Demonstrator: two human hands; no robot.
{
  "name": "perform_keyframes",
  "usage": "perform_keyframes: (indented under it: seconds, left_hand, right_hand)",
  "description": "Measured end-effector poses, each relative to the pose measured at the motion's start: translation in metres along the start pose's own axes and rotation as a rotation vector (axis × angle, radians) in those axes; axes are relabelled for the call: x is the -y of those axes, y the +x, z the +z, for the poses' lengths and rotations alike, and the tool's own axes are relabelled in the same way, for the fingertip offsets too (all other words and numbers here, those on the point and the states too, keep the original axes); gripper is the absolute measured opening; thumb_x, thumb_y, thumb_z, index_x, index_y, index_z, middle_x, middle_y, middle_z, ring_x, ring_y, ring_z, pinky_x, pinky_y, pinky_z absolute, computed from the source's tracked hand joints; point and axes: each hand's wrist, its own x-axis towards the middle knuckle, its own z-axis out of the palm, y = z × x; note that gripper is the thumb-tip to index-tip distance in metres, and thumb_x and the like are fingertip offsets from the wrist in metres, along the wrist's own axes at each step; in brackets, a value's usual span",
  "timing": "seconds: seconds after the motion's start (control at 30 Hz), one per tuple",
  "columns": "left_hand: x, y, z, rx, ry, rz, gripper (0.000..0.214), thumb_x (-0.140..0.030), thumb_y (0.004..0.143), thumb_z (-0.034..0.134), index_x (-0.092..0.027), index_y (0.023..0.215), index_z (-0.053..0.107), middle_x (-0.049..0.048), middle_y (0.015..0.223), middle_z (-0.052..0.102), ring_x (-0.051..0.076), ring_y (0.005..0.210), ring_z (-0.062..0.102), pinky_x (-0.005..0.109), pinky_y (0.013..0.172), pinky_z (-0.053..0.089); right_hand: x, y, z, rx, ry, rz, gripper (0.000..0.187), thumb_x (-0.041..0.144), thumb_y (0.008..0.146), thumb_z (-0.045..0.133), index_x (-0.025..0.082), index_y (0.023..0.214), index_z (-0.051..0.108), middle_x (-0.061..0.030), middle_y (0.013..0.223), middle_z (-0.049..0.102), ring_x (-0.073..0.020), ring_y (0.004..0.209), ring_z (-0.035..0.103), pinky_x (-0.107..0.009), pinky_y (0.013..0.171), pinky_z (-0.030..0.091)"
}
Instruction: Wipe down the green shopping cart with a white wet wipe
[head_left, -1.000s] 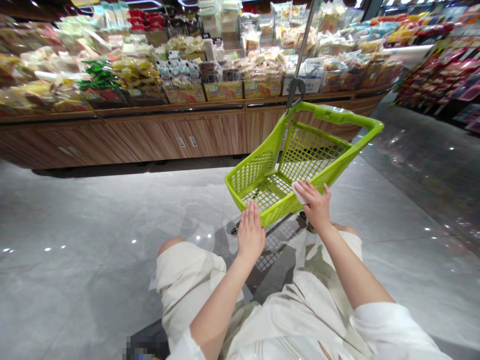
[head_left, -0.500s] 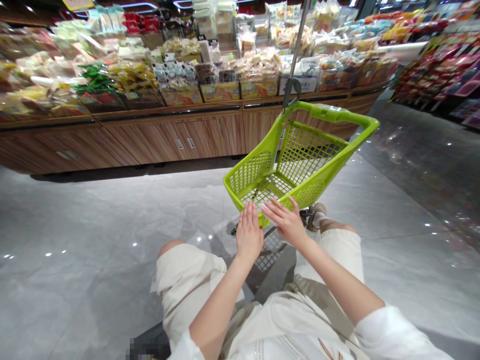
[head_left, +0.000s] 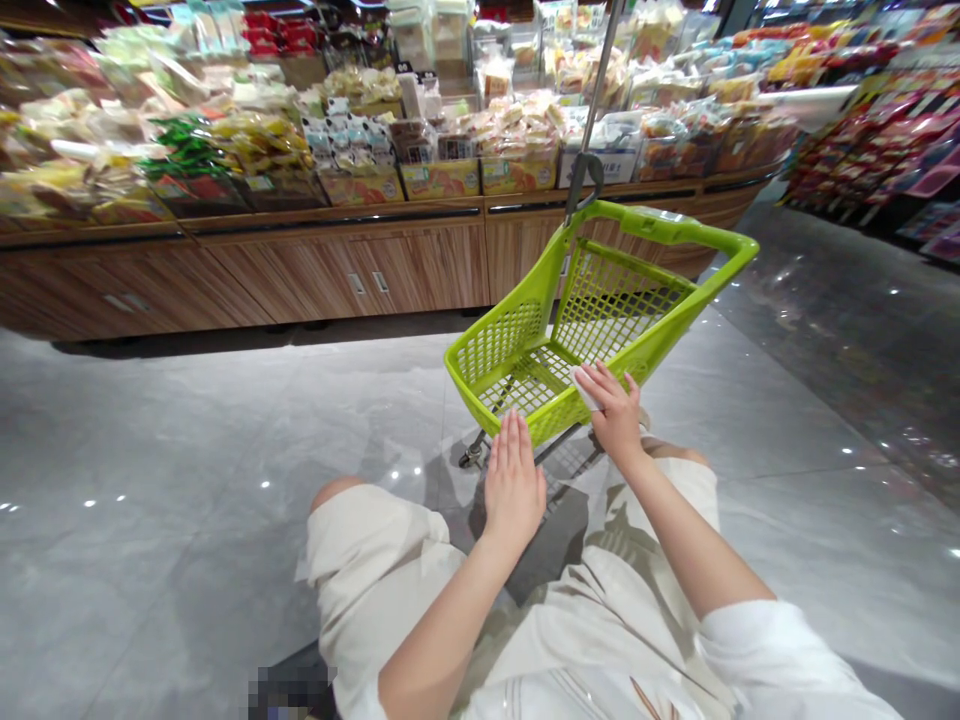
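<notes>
Well, from my remote seat I see the right hand point(head_left: 615, 415) has moved back to the right along the rim of the lime-green plastic basket point(head_left: 510, 345), and a small white piece of tissue or cloth point(head_left: 586, 388) shows again under its fingers. Half a second ago that hand was further left, with no white piece visible. I cannot tell if the hand really grips the piece or only presses it against the rim. The left hand point(head_left: 514, 480) stays open and flat, fingers spread, near the front rim. The basket stands tilted on its wheeled frame point(head_left: 472, 455) before the knees point(head_left: 334, 493), on the grey floor point(head_left: 187, 450), its metal pole point(head_left: 596, 90) rising in front of the wood-veneer counter point(head_left: 345, 265).
</notes>
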Motion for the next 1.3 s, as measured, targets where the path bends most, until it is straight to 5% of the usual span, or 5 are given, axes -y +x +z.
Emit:
perform_keyframes:
  seconds: [0.4,0.57,0.73,1.07,1.3]
  left_hand:
    - [0.002,-0.006,0.020,-0.035,0.083,-0.008,0.086,-0.012,0.084,0.049,-0.006,0.158,0.003,0.0183,0.165,0.018,0.028,0.153,0.013,0.046,0.123,0.027]
    - [0.004,-0.007,0.019,-0.027,0.112,-0.002,0.082,-0.014,0.087,0.048,-0.004,0.157,0.006,0.0185,0.165,0.017,0.027,0.153,0.012,0.044,0.123,0.026]
    - [0.004,-0.007,0.019,-0.014,0.122,0.006,0.082,-0.018,0.087,0.050,-0.003,0.157,0.009,0.0176,0.165,0.014,0.027,0.153,0.012,0.043,0.124,0.025]
    - [0.001,-0.006,0.024,-0.037,0.146,-0.011,0.081,-0.015,0.087,0.048,-0.003,0.157,0.009,0.0178,0.165,0.015,0.027,0.154,0.010,0.043,0.123,0.025]
    - [0.006,-0.007,0.022,-0.020,0.152,0.021,0.080,-0.016,0.087,0.050,-0.002,0.156,0.011,0.0184,0.165,0.013,0.026,0.154,0.010,0.043,0.123,0.026]
  right_hand:
    - [0.076,-0.026,-0.002,0.190,-0.058,-0.281,0.076,-0.001,0.078,0.041,0.026,0.148,0.041,-0.0050,0.151,0.049,-0.0176,0.140,0.044,-0.047,0.122,0.007]
    - [0.042,-0.015,-0.009,0.194,-0.086,-0.359,0.077,-0.003,0.076,0.043,0.030,0.146,0.043,-0.0023,0.148,0.052,-0.0176,0.140,0.045,-0.048,0.122,0.005]
    - [-0.014,0.009,-0.021,0.048,-0.162,-0.075,0.078,0.000,0.072,0.046,0.032,0.143,0.048,-0.0021,0.148,0.053,-0.0221,0.140,0.045,-0.053,0.120,0.010]
    - [0.072,-0.023,-0.003,0.193,-0.001,-0.317,0.080,-0.002,0.074,0.041,0.029,0.148,0.041,-0.0033,0.150,0.050,-0.0176,0.139,0.046,-0.048,0.122,0.002]
    - [-0.003,0.006,-0.017,0.079,-0.128,-0.171,0.075,-0.001,0.073,0.045,0.031,0.141,0.049,-0.0018,0.145,0.056,-0.0214,0.139,0.047,-0.052,0.120,0.010]
